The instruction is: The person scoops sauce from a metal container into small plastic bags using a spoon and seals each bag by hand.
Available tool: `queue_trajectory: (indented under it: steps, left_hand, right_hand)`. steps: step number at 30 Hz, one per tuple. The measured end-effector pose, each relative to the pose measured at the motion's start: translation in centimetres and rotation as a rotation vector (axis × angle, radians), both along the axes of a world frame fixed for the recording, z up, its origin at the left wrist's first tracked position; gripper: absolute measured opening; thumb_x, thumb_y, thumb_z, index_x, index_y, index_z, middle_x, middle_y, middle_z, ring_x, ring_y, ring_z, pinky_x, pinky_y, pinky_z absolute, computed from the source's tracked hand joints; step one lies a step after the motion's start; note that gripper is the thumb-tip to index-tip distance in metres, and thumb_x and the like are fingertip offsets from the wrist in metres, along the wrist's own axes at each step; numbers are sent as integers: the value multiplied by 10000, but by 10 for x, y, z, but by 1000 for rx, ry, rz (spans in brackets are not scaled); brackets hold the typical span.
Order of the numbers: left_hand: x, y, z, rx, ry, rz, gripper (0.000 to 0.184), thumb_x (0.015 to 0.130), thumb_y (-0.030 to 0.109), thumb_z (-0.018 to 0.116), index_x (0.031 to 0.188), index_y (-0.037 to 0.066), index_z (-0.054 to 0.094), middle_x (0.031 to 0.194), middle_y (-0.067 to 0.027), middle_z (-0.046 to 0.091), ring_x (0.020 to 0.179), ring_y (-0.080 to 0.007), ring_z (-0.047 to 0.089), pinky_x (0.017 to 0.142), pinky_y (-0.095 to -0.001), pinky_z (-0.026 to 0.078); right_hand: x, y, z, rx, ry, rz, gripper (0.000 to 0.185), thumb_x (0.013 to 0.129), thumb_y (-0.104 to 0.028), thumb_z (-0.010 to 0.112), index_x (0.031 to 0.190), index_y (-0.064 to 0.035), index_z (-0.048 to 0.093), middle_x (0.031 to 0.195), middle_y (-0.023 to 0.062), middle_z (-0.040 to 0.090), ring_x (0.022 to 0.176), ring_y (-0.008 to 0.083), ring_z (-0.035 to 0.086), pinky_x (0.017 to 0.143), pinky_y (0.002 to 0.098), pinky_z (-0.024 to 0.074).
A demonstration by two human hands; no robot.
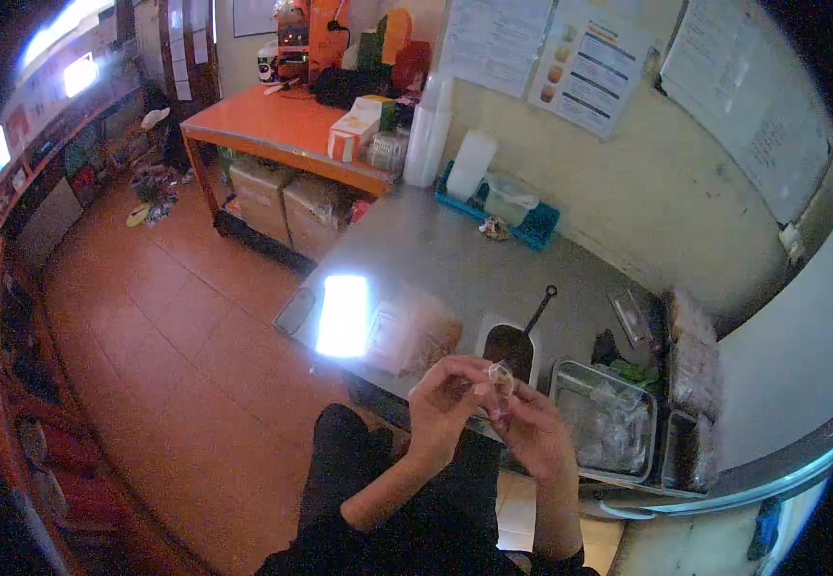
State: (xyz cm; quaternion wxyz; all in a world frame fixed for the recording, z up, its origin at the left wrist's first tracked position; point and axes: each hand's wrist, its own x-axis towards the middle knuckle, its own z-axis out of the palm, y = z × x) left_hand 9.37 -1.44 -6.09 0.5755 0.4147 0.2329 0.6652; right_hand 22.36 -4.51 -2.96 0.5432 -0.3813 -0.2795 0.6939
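My left hand [447, 398] and my right hand [538, 430] meet above the front edge of the steel table [392, 226]. Both are closed, fingertips pinching a small clear plastic bag [501, 377]; its contents are too small to make out. Just beyond the hands is a metal tray of dark filling [508, 344], with a dark-handled spoon or ladle [541, 309] resting in it. To the right, a metal tray [556, 379] holds several small clear bags. Left of my hands lies a clear plastic bag [426, 331] with brownish contents.
A glaring white rectangle [343, 317] marks the table's left part. Against the wall are a blue basket [536, 228] and stacked white cups [428, 134]. Packed bags [693, 355] line the right side. An orange table [263, 120] with cardboard boxes [261, 197] beneath stands beyond.
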Motion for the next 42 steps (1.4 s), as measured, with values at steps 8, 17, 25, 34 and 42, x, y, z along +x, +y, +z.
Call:
queue_trajectory:
  steps: [8,17,25,34,42]
  left_hand:
    - [-41,-21,-7,-49,743,295,149,804,21,618,952,46,618,844,-34,601,724,-74,517,632,-200,394]
    - [-72,-31,-9,-629,-219,-196,233,795,87,653,990,-31,608,847,-45,621,659,-85,547,548,-204,441]
    - [-77,-35,-12,-370,521,219,77,754,32,636,821,-4,645,662,-37,611,529,-85,548,487,-218,446]
    - [-102,-26,-23,-237,678,395,44,736,44,649,750,12,623,599,-38,609,518,-79,560,494,-220,456]
    - [-109,-28,-4,-485,368,174,41,791,25,611,826,4,603,619,-41,592,563,-85,558,488,-241,441]
  right_hand:
    - [-20,0,-15,-15,62,82,120,826,-104,589,928,-58,545,831,32,571,665,104,500,577,225,421]
    - [-50,-1,-25,-108,-67,70,163,792,-85,626,940,-54,567,789,12,584,612,83,489,536,202,397]
    - [-63,14,-62,383,-1023,-170,193,685,-80,705,802,-55,554,666,19,580,528,82,520,481,220,405]
    - [-84,7,-25,440,-1003,-9,173,724,33,627,875,-24,564,727,-13,554,658,77,547,598,221,476]
    - [-82,-4,-40,486,-870,4,116,797,-80,636,902,-38,610,781,71,637,701,145,634,615,254,509]
